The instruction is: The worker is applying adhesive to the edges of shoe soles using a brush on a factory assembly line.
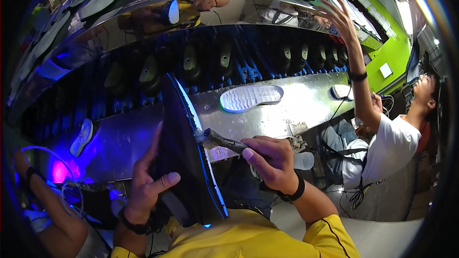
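Head view: one frame.
Left hand (146,186): clasps a black shoe (186,162) upright above the lap.
Right hand (267,160): pinches one dark brush (224,142), tip touching the shoe's edge.
Conveyor (306,100): one white sole (251,97).
Sign: one white square (385,70) on green wall.

A black shoe (184,157) is gripped by the left hand (146,186), sole edge turned up. A small brush (224,142) is pinched in the right hand (267,160) against that edge. Beyond the shoe, a white outsole (251,98) is laid on the steel shelf (306,105).
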Demonstrator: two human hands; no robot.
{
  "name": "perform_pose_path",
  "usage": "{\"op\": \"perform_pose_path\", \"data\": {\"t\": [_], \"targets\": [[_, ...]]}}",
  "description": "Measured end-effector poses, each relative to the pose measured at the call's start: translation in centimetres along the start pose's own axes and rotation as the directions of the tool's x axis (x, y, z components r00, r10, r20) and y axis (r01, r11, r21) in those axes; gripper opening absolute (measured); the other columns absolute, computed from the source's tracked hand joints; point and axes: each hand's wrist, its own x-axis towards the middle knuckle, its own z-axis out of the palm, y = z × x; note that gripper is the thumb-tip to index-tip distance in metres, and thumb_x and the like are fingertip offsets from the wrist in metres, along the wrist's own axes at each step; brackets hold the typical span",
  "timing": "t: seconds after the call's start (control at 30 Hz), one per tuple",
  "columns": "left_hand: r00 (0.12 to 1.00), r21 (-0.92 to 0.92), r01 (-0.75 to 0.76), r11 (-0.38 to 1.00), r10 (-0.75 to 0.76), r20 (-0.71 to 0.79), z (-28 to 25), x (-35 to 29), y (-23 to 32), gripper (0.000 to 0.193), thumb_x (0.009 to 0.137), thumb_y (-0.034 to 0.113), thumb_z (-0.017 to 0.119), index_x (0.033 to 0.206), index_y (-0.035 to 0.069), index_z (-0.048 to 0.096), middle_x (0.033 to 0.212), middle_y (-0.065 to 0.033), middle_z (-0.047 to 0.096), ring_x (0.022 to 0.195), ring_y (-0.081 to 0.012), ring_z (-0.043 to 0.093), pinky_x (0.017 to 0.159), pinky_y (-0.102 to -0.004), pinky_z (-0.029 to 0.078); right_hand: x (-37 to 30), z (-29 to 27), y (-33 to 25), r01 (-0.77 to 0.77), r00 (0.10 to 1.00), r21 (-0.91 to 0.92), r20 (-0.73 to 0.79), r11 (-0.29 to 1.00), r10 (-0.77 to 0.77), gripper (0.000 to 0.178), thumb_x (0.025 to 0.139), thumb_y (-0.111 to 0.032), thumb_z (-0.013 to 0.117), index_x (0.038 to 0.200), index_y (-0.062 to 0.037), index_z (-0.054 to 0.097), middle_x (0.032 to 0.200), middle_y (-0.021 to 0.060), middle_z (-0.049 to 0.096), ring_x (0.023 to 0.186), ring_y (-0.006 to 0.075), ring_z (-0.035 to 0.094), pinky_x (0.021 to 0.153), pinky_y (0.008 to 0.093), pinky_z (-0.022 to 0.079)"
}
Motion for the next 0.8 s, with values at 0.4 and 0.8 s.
{"op": "perform_pose_path", "data": {"t": [0.4,0.8], "targets": [[0.994,-0.049,0.054,0.997,-0.058,-0.088,0.5,0.8,1.0,0.105,0.085,0.023,0.084,0.170,0.000,0.027,0.163,-0.0154,0.050,0.150,-0.0263,0.047,0.128,-0.0394,0.029,-1.0,-0.4,0.0,-0.011,0.998,0.036,0.063,0.999,0.009,0.019,0.099,-0.009,0.071,0.111,0.0050,0.076,0.071,0.0130,0.060,0.056,0.0218,0.056,0.055,0.0336,0.042],[0.988,-0.124,0.032,0.992,-0.050,-0.147,-0.4,2.3,0.7,0.093,0.089,0.020,0.081,0.169,0.006,0.035,0.158,-0.0117,0.056,0.143,-0.0239,0.055,0.124,-0.0381,0.037,-1.2,-2.3,-1.3,-0.030,0.987,-0.011,0.157,0.999,0.032,0.021,0.095,-0.007,0.074,0.111,0.0068,0.076,0.076,0.0151,0.067,0.060,0.0231,0.062,0.058,0.0333,0.047]]}}
